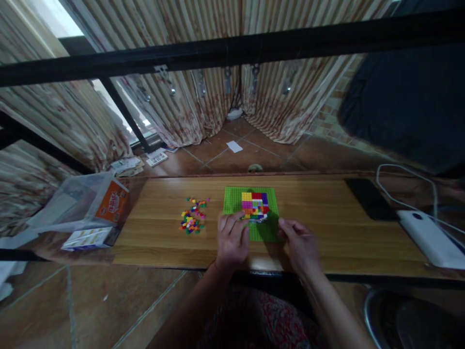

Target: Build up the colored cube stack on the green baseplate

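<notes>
A green studded baseplate (262,233) lies on the wooden tabletop in front of me. On it sits a patch of coloured building bricks (255,206) in yellow, red, purple, pink, orange and white. My left hand (232,237) rests over the plate's left side with its fingers stretched out, the fingertips touching or close to the patch's lower left edge. At the plate's right edge is my right hand (301,242), thumb and forefinger pinched together; anything between them is too small to make out. To the left lies a loose pile of small bricks (191,224).
A clear plastic bin (76,198) and a small box (90,238) stand left of the tabletop. At the right lie a black phone (370,198), a white power bank (432,237) and a white cable (407,166). A black bar (232,51) crosses above the far side.
</notes>
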`<state>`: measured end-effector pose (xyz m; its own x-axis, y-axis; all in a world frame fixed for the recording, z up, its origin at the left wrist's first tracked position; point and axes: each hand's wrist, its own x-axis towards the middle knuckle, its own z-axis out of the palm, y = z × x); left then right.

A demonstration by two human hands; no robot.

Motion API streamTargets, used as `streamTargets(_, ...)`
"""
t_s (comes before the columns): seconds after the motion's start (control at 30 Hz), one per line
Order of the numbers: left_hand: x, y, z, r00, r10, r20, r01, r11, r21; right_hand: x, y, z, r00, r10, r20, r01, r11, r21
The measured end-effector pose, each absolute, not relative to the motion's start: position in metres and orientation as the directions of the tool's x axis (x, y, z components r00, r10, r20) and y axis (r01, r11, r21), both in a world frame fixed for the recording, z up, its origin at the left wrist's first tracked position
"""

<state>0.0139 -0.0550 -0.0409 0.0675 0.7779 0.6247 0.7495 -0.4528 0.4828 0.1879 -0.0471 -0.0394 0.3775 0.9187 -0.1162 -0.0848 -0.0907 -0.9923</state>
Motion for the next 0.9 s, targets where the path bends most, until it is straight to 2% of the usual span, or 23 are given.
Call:
streamTargets(0.1, -0.015, -0.077, -0.046, 0.024, 0.799, 0.601, 0.793, -0.381, 0.476, 0.174, -0.059, -0.031, 0.277, 0.96, -0.044, 0.071, -0.066, -0.995)
streamTargets(0.2, -0.045, -0.1, -0.053, -0.041, 0.824, 0.566, 0.838, -0.28, 0.468, 0.143, -0.069, -0.029, 0.048, 0.998, 0.027, 0.19, 0.017, -0.982)
streamTargets(0.27, -0.064, -0.112, -0.056, -0.122, 0.829, 0.546, 0.857, -0.19, 0.479, 0.119, -0.072, -0.03, -0.105, 0.992, 0.076, 0.249, 0.1, -0.963)
streamTargets(0.37, -0.086, -0.121, -0.061, -0.231, 0.818, 0.527, 0.868, -0.072, 0.492, 0.086, -0.065, -0.036, -0.245, 0.958, 0.152, 0.321, 0.228, -0.919)
streamTargets(0.5, -0.102, -0.119, -0.067, -0.309, 0.81, 0.498, 0.857, 0.01, 0.515, 0.052, -0.044, -0.046, -0.348, 0.913, 0.214, 0.413, 0.354, -0.839)
streamTargets(0.67, -0.104, -0.114, -0.074, -0.333, 0.808, 0.485, 0.841, 0.023, 0.54, 0.023, -0.028, -0.056, -0.475, 0.859, 0.191, 0.543, 0.457, -0.705)
streamTargets(0.8, -0.104, -0.115, -0.076, -0.307, 0.827, 0.471, 0.857, 0.024, 0.516, 0.011, -0.024, -0.057, -0.507, 0.852, 0.129, 0.651, 0.476, -0.591)
streamTargets(0.9, -0.106, -0.115, -0.078, -0.293, 0.834, 0.468, 0.863, 0.02, 0.505, 0.014, -0.027, -0.053, -0.506, 0.854, 0.123, 0.656, 0.474, -0.587)
